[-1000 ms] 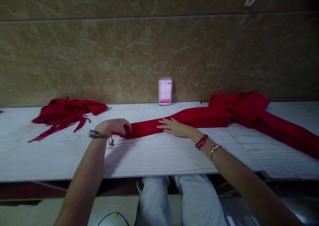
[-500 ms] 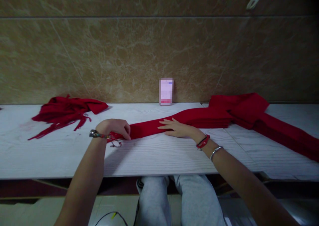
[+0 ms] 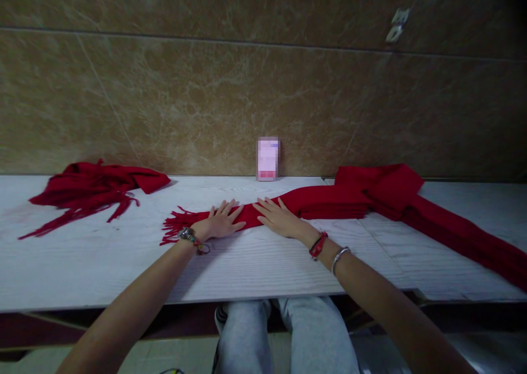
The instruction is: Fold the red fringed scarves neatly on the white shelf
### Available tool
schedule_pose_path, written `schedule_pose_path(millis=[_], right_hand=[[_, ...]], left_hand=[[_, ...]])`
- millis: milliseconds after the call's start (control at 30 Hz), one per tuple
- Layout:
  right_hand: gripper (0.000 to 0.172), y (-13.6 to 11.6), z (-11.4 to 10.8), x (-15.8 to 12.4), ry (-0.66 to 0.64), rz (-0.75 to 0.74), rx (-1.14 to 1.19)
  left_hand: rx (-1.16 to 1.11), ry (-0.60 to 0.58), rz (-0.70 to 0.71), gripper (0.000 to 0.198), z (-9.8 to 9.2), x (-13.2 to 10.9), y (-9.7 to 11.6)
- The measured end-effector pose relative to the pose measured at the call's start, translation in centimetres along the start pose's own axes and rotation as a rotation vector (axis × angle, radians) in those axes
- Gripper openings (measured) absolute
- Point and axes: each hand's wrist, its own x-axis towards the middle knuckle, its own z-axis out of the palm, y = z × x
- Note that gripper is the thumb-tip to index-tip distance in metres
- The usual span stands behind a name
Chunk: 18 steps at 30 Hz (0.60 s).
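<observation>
A long red scarf [image 3: 251, 215], folded into a narrow strip, runs left to right across the white table, with a fringe at its left end. My left hand [image 3: 220, 222] lies flat on it near the fringe, fingers spread. Just to the right, my right hand [image 3: 280, 218] rests on the same strip, its fingers also spread out. The strip's right part lies over or against a stack of folded red scarves [image 3: 333, 204]; where one ends and the other begins I cannot tell.
A crumpled red fringed scarf [image 3: 99, 187] lies at the table's back left. More folded red cloth [image 3: 461, 231] stretches to the right edge. A blurred-out phone-like rectangle [image 3: 267, 160] leans on the tiled wall [image 3: 185, 99]. The table's front edge [image 3: 288, 297] is above my knees.
My left hand has gone from a bent-finger grip near the fringe to lying flat, further right on the strip. The fringe now shows. My right hand stays flat on the strip. The view has tilted slightly.
</observation>
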Motion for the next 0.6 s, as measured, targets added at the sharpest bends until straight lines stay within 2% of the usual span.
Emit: schedule_pose_path(millis=[67,133,233,333,467,533,600], right_hand=[[0.05,-0.3,-0.1,0.2,0.025,-0.012,-0.019],[0.05,-0.6,0.0,0.4,0.001,-0.031,-0.014],[0.048,-0.7,0.0,0.2,-0.034,0.002,-0.047],[0.044,0.1,-1.1,-0.3,0.035,0.085,-0.154],[0.045,3.5,-4.0,-1.7,0.201,0.161,-0.163],[0.046,5.9,-5.3,-2.6,0.233,0.175,-0.087],[0.044,8.0,-6.1,-3.8,0.182,0.148,-0.01]], left_hand=[[0.009,0.062,0.037,0.064,-0.2,-0.2,0.2],[-0.013,0.077,0.079,0.063,-0.3,-0.3,0.4],[-0.048,-0.015,0.081,0.063,-0.4,-0.3,0.5],[-0.024,-0.041,0.072,0.063,-0.5,0.0,-0.2],[0.006,0.077,0.164,0.069,-0.9,0.1,-1.1],[0.032,0.131,0.315,0.065,-1.1,0.2,-1.3],[0.079,0.169,0.472,0.049,-1.1,0.4,-1.5]])
